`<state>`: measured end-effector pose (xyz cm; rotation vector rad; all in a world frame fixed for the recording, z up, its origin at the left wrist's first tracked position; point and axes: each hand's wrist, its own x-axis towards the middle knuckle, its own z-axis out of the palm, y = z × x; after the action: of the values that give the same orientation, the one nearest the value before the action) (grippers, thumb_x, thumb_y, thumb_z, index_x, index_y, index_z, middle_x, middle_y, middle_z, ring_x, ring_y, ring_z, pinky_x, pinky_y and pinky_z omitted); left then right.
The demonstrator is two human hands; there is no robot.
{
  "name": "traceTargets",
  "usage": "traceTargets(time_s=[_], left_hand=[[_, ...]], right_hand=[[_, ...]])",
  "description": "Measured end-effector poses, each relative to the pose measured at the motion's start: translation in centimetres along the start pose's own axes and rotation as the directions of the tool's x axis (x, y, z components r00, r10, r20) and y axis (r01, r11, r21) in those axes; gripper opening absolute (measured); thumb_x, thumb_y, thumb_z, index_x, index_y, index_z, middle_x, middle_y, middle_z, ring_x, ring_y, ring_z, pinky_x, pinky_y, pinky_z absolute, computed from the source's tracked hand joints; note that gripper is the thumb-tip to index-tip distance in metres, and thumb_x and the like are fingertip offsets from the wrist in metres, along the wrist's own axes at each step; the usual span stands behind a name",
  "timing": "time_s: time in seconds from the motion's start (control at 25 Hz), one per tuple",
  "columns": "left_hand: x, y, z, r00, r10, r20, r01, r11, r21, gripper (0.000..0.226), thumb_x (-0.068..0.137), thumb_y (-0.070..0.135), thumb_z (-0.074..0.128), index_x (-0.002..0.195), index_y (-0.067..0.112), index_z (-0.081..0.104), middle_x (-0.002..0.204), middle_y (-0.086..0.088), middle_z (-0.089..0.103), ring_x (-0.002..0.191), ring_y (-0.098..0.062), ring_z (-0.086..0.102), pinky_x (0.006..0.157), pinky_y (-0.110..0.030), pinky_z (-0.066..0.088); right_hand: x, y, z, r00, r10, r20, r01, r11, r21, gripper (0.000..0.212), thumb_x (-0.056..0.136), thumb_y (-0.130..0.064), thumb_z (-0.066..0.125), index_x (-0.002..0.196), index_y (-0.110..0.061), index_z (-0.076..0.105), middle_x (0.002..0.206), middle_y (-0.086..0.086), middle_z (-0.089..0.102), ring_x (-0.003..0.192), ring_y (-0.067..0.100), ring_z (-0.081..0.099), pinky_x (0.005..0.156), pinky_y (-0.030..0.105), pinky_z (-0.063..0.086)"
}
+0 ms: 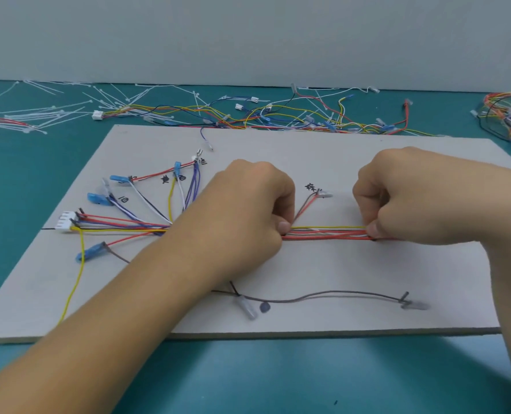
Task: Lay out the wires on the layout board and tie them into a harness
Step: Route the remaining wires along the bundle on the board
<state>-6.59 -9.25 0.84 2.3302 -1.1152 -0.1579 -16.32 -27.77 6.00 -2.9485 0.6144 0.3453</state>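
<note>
At the left of the frame, a white connector (66,220) lies on a pale grey layout board (338,270). Coloured wires fan out around it to blue terminals (99,199) beside handwritten marks, probably so each branch ends at its marked spot. Toward the centre, the left hand (248,204) is curled, thumb and fingertips pinching the wire bundle (326,234) low against the board. The bundle runs straight across to the right hand (397,195), which pinches it the same way. The two grips seem meant to hold the red, yellow and white strands taut and parallel, ready for tying. No tie is visible on this stretch. Below the hands a single grey wire (323,294) lies slack on the board.

The board rests on a teal table (248,377). Beyond its far edge, from upper left to upper right, lie white cable ties (39,115) and a tangle of spare wires (278,118), against a plain pale wall (248,34).
</note>
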Motion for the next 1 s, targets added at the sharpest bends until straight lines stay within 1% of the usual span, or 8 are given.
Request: traceTargets(time_s=[0.12,0.2,0.32,0.4,0.48,0.64,0.8,1.0], left_hand=[[-0.2,0.7,0.7,1.0,0.024,-0.007,-0.024,0.999,0.029,0.014,0.082,0.011,0.072,0.078,0.023,0.067,0.077,0.008,0.065,0.081,-0.017,0.06,0.072,-0.033,0.051],[-0.1,0.8,0.6,1.0,0.002,0.023,-0.003,0.999,0.033,0.013,0.085,0.015,0.072,0.08,0.024,0.065,0.081,0.008,0.064,0.082,-0.016,0.061,0.071,-0.031,0.05],[-0.4,0.5,-0.8,0.996,-0.014,0.083,0.012,1.0,0.023,0.008,0.09,0.024,0.071,0.083,0.026,0.067,0.081,0.013,0.064,0.077,0.0,0.058,0.065,-0.023,0.045],[-0.6,-0.1,-2.6,0.997,-0.065,0.036,0.063,0.996,0.055,0.011,0.09,0.032,0.071,0.081,0.026,0.068,0.074,0.013,0.063,0.066,0.008,0.054,0.055,-0.015,0.036],[-0.8,-1.4,-4.7,0.984,-0.179,-0.013,0.18,0.979,0.095,0.019,0.089,0.039,0.072,0.076,0.024,0.07,0.066,0.008,0.066,0.053,0.005,0.056,0.05,-0.02,0.033],[-1.0,-3.6,-7.2,0.946,-0.305,0.109,0.29,0.948,0.131,0.018,0.082,0.042,0.079,0.071,0.027,0.075,0.058,0.023,0.067,0.051,0.01,0.057,0.054,-0.023,0.035],[-0.8,-3.7,-6.5,0.945,-0.263,0.193,0.244,0.963,0.117,0.007,0.081,0.036,0.081,0.076,0.036,0.076,0.063,0.02,0.071,0.047,0.003,0.059,0.054,-0.022,0.038],[-1.1,-3.5,-6.8,0.943,-0.206,0.262,0.185,0.978,0.101,0.014,0.075,0.038,0.081,0.08,0.049,0.075,0.054,0.022,0.065,0.044,0.005,0.056,0.039,-0.011,0.032]], right_hand=[[-0.2,0.2,-0.3,0.998,0.029,0.047,-0.028,0.999,-0.024,0.022,0.078,-0.018,0.07,0.074,-0.039,0.072,0.062,-0.021,0.066,0.064,0.014,0.066,0.058,0.036,0.059],[-0.3,0.1,-0.2,0.999,0.035,0.016,-0.035,0.999,0.041,0.017,0.083,-0.03,0.07,0.074,-0.045,0.072,0.061,-0.019,0.067,0.062,0.007,0.063,0.055,0.026,0.05],[-0.1,-0.7,0.4,0.992,-0.005,-0.128,0.027,0.985,0.173,0.014,0.086,-0.043,0.07,0.072,-0.038,0.073,0.063,-0.016,0.068,0.057,0.001,0.06,0.053,0.021,0.043],[0.2,-1.8,1.2,0.977,-0.068,-0.201,0.116,0.965,0.235,0.015,0.086,-0.037,0.071,0.072,-0.032,0.072,0.068,-0.021,0.067,0.066,-0.007,0.06,0.049,0.018,0.041],[0.3,-3.2,2.1,0.96,-0.173,-0.222,0.23,0.936,0.266,0.011,0.085,-0.032,0.072,0.075,-0.031,0.071,0.069,-0.014,0.067,0.072,-0.005,0.06,0.055,0.019,0.045],[0.4,-4.2,3.3,0.93,-0.331,-0.158,0.365,0.878,0.311,0.008,0.084,-0.04,0.075,0.083,-0.033,0.072,0.073,-0.013,0.066,0.071,0.0,0.06,0.062,0.027,0.048],[1.1,-4.0,3.8,0.932,-0.326,-0.158,0.361,0.872,0.331,0.011,0.083,-0.036,0.079,0.078,-0.031,0.07,0.071,-0.019,0.065,0.066,-0.001,0.059,0.056,0.021,0.04],[1.3,-3.9,3.7,0.932,-0.325,-0.161,0.362,0.863,0.352,0.012,0.081,-0.026,0.078,0.074,-0.029,0.068,0.072,-0.025,0.064,0.065,0.001,0.06,0.055,0.02,0.042]])
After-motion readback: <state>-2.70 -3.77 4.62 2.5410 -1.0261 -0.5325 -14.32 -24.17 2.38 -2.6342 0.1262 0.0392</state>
